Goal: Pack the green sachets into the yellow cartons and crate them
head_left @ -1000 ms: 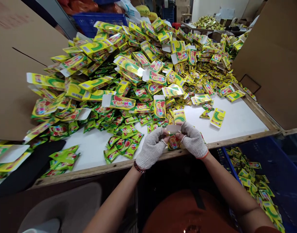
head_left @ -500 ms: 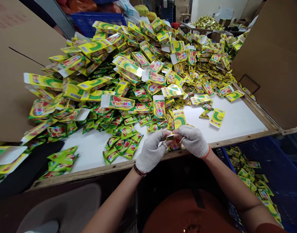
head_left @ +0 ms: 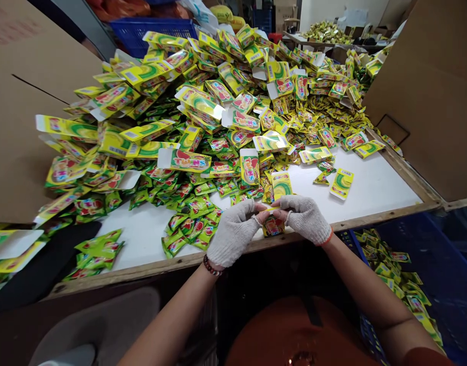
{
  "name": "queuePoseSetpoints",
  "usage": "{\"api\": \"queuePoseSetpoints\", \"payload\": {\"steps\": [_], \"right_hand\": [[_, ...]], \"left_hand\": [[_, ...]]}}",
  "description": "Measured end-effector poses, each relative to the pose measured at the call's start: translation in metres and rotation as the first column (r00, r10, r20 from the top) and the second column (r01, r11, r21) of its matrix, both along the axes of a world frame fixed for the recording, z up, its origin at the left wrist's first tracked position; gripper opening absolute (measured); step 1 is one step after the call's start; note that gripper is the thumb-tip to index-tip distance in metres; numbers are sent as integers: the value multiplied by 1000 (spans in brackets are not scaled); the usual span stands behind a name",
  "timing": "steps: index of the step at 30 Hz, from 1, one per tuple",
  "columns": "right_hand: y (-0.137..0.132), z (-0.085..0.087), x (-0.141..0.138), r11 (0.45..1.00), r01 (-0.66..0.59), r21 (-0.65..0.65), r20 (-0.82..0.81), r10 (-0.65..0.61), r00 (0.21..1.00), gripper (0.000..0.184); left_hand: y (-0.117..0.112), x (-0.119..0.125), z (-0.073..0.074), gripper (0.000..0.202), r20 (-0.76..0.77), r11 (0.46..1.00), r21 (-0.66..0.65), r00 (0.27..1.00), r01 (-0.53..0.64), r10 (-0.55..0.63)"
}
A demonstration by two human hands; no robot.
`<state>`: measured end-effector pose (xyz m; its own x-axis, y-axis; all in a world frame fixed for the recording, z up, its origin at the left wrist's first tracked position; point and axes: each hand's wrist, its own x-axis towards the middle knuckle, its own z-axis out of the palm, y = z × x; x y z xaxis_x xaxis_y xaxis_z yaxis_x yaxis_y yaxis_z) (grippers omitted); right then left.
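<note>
Both hands wear white knit gloves with bare fingertips. My left hand (head_left: 234,230) and my right hand (head_left: 306,217) meet at the table's front edge, fingers closed on a small candy box (head_left: 273,226). The box stands upright between them, its top end at their fingertips and its printed face toward me. Just beyond lies another yellow-green box (head_left: 281,185), flat on the white table. Left of my left hand sits a small heap of green candy sachets (head_left: 193,226). A closed yellow box (head_left: 341,184) rests to the right.
A large pile of boxes (head_left: 195,104) and sachets covers the back of the table (head_left: 385,185). Cardboard panels (head_left: 427,101) flank both sides. Below right stands a blue crate (head_left: 419,254) with boxes inside; another blue crate (head_left: 153,33) is behind the pile.
Both hands have spread slightly apart at the box, my left one shifting a little left. The box's top end looks flatter now and more of its front face shows.
</note>
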<state>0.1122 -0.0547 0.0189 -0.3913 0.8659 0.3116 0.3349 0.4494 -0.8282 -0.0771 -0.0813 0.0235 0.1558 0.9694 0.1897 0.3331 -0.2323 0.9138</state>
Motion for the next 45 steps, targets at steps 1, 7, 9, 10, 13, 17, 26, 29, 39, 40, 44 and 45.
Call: {"api": "queuePoseSetpoints", "payload": {"steps": [1,7,9,10,13,17,26,29,39,40,44,45], "right_hand": [[1,-2,-1,1000,6,1,-10,-6,1000,18],[4,-19,8,967,-114,226,66,102,993,24],[3,-26,11,933,-182,309,108,155,982,31],[3,-29,12,922,-199,331,128,165,978,33],[2,-34,7,949,-137,283,119,107,987,29],[5,-30,13,988,152,43,-114,-146,983,18],[-1,6,69,922,168,-349,-397,-308,865,69],[6,7,34,980,53,-191,-212,-94,973,47],[40,3,-53,979,56,195,891,-201,407,33],[40,1,-53,979,45,197,896,-198,398,34],[39,-5,-49,968,-54,246,887,-202,416,34],[39,-6,-47,963,-75,258,883,-204,423,35]], "left_hand": [[0,0,-1,20,-28,1000,25,1000,-6,7],[-1,-8,-25,19,-225,870,478,974,117,-7],[-1,-9,-30,25,-249,826,538,968,168,-35],[-1,-9,-31,25,-247,827,534,968,174,-45],[4,-8,-28,15,-186,907,397,980,138,-68],[20,-16,-23,19,-218,970,235,969,-61,114],[59,-43,-34,24,-858,973,212,458,-95,232],[63,-40,-32,28,-861,970,199,449,-139,240],[31,-49,-23,48,-226,953,-128,944,-275,242],[28,-49,-22,49,-199,951,-152,951,-271,239],[18,-47,-16,29,-250,936,-158,930,-314,269],[16,-47,-16,25,-272,934,-143,920,-328,282]]}}
